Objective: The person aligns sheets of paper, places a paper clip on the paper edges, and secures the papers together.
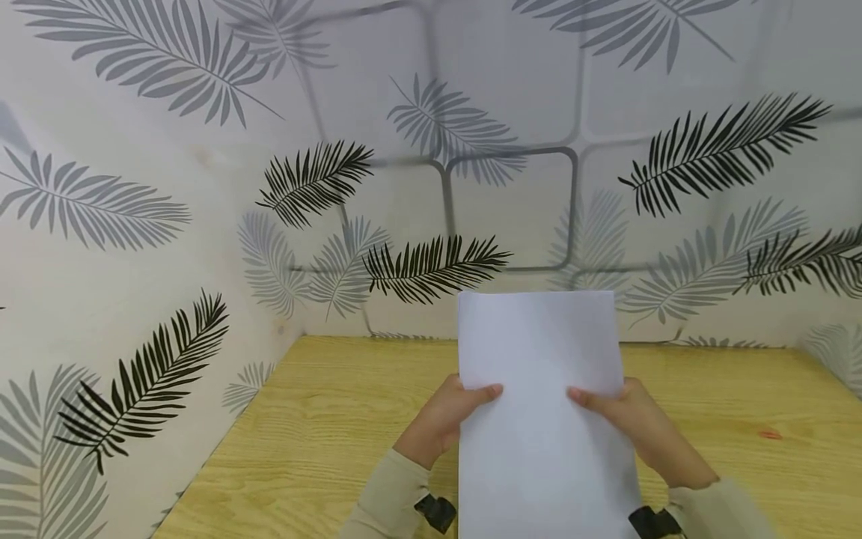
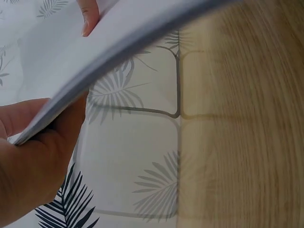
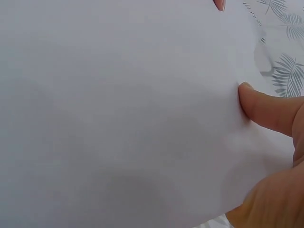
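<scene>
A stack of white paper (image 1: pixel 539 449) is held up in front of the body, its plain face toward me in the head view. My left hand (image 1: pixel 444 419) grips its left edge, thumb on the near face and fingers behind. On the opposite edge my right hand (image 1: pixel 640 427) does the same. Seen from the left wrist, the paper stack (image 2: pixel 109 52) shows a thick layered edge and a slight bend, with the left hand (image 2: pixel 38 156) around it. White sheet surface (image 3: pixel 133 104) fills most of the right wrist view beside the right hand (image 3: pixel 275 142).
A light wooden table (image 1: pixel 323 419) lies beneath the hands, with a small reddish mark (image 1: pixel 770 434) on its right side. Behind and to the left rise walls (image 1: pixel 161 262) covered in leaf-patterned paper.
</scene>
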Available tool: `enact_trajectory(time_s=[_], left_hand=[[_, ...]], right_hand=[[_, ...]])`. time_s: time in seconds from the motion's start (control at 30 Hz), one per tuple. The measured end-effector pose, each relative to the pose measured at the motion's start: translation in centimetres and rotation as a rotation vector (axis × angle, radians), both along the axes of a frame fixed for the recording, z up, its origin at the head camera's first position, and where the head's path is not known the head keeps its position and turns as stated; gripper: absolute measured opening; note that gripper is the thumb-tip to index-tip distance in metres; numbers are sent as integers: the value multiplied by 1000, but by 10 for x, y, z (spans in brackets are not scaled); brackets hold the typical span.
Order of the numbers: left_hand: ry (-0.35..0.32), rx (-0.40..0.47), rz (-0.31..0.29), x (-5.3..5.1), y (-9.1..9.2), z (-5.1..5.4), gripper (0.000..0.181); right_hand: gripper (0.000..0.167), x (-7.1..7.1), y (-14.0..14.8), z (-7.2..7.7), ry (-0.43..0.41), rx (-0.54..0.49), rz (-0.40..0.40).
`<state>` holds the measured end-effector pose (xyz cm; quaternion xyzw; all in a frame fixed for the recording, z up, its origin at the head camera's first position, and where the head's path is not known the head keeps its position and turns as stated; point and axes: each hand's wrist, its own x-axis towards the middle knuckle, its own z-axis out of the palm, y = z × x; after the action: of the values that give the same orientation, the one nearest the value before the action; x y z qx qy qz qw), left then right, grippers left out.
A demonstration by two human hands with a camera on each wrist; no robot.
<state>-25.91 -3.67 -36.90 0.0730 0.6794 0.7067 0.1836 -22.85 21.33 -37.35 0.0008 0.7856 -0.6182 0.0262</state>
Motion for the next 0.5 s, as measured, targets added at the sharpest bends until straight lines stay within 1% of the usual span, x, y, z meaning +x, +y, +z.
enact_trajectory(time_s=[0.13, 0.3, 0.4, 0.5], left_hand=[[-14, -6, -11, -2, -1, -4, 44], [-17, -24, 0, -4, 0, -7, 45], [-5, -31, 18, -4, -1, -8, 44], [25, -23, 35, -4, -1, -7, 43]], right_hand=[[63, 1, -1, -2, -5, -19, 5], [65, 2, -2, -5, -19, -29, 1], [65, 2, 0, -8, -18, -21, 14], [63, 1, 1, -10, -14, -14, 21]])
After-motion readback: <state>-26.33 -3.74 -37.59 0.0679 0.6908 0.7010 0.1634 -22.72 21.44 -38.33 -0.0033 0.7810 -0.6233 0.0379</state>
